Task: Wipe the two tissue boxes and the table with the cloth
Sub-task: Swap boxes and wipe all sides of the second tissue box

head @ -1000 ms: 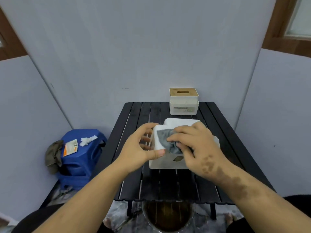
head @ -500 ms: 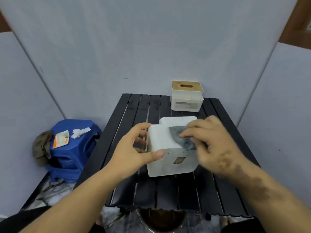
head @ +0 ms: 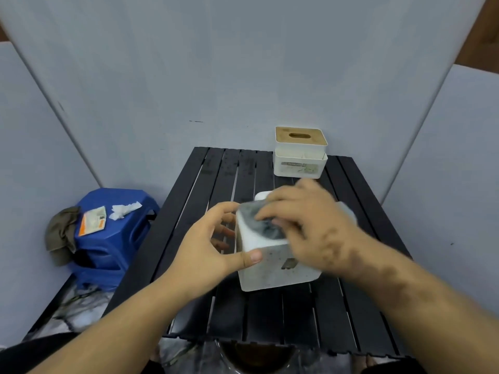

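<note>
Lengthwise front-to-back — near tissue box (head: 272,268), upright.

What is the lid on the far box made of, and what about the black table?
The far box's lid looks like wood or bamboo: tan, matte, faintly grained. The table looks like dark painted metal or plastic slats, smooth with a dull sheen; the picture cannot settle which.

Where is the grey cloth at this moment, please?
In the head view, the grey cloth lies on top of the white tissue box at the table's centre, pressed under the right hand.
</note>
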